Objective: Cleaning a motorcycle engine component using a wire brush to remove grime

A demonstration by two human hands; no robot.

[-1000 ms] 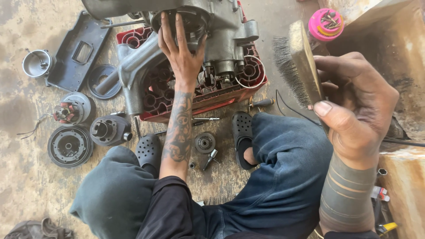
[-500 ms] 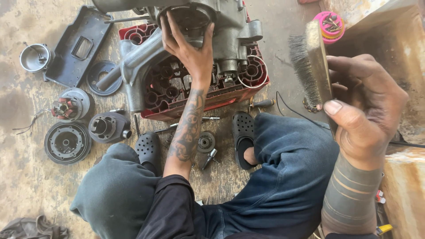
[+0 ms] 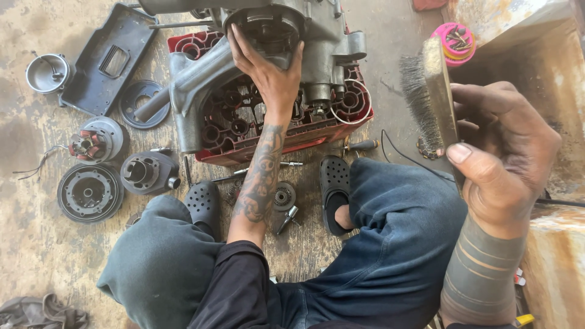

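A grey metal engine casing (image 3: 201, 67) rests on a red plastic crate (image 3: 317, 131) on the floor in front of me. My left hand (image 3: 268, 67) lies spread on the casing's round opening, fingers apart, pressing on its rim. My right hand (image 3: 499, 152) is raised at the right and grips a wooden-backed wire brush (image 3: 426, 91), bristles facing left, held in the air away from the casing.
Loose engine parts lie on the floor at left: a dark flat cover (image 3: 100, 61), a small metal cup (image 3: 46, 72), a stator (image 3: 94, 141), a round flywheel (image 3: 89, 192) and a cylinder (image 3: 146, 172). A pink tub of screws (image 3: 456, 41) sits top right. A rusty metal box (image 3: 548, 73) stands right.
My left hand has slid up onto the casing's round opening. The brush in my right hand has turned more upright and nearer. The view has shifted slightly.
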